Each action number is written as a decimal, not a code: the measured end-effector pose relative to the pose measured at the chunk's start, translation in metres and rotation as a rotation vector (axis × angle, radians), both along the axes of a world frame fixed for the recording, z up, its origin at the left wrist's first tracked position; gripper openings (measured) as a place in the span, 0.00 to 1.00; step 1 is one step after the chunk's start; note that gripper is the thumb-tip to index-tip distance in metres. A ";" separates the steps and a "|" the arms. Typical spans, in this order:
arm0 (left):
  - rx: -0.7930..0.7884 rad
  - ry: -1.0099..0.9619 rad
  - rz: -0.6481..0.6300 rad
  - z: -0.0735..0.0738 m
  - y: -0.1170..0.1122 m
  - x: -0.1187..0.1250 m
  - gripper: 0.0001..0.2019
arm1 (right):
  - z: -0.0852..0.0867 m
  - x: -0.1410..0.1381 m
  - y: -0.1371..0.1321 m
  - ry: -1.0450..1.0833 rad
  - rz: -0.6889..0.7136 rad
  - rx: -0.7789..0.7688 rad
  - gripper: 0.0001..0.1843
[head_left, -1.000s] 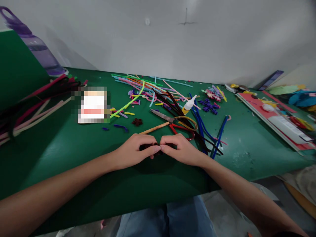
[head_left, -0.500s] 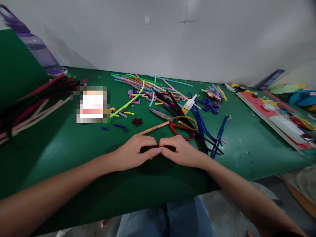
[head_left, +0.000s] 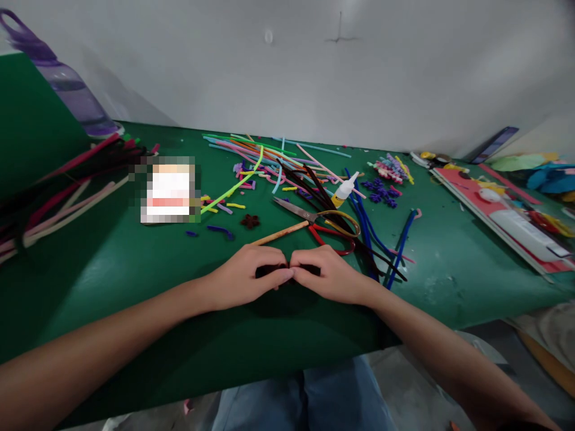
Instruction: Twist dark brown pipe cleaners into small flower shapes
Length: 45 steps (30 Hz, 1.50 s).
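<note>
My left hand point(head_left: 249, 275) and my right hand point(head_left: 330, 275) meet fingertip to fingertip just above the near part of the table. Both are closed in a pinch. A small dark bit seems to show between the fingertips, but the fingers hide nearly all of it. Right behind the hands lie scissors point(head_left: 305, 214) with one red and one yellowish handle, and a thin wooden stick point(head_left: 281, 233). A small dark brown flower shape point(head_left: 250, 221) rests beyond my left hand. Dark brown pipe cleaners point(head_left: 321, 188) and blue pipe cleaners point(head_left: 366, 224) run behind and beside my right hand.
A small white glue bottle point(head_left: 344, 190) stands tilted-looking behind the scissors. Coloured pipe cleaners point(head_left: 238, 149) and cut pieces cover the back of the green table point(head_left: 179, 353). Purple curled pieces point(head_left: 381, 193) lie right of them. A purple water bottle point(head_left: 74, 90) is at far left.
</note>
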<state>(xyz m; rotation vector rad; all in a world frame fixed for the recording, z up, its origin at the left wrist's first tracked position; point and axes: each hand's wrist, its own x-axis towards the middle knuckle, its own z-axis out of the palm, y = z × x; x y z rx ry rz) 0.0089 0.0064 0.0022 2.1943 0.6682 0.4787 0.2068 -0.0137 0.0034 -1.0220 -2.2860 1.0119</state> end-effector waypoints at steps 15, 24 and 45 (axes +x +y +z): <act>-0.029 -0.024 -0.008 0.001 0.000 0.000 0.12 | -0.001 0.004 0.003 0.342 0.031 -0.540 0.15; -0.032 -0.020 0.003 0.000 0.000 0.000 0.12 | -0.001 0.003 0.003 0.371 0.015 -0.561 0.16; -0.108 -0.100 0.099 0.004 0.001 -0.001 0.15 | 0.007 0.004 0.002 0.172 -0.020 -0.317 0.12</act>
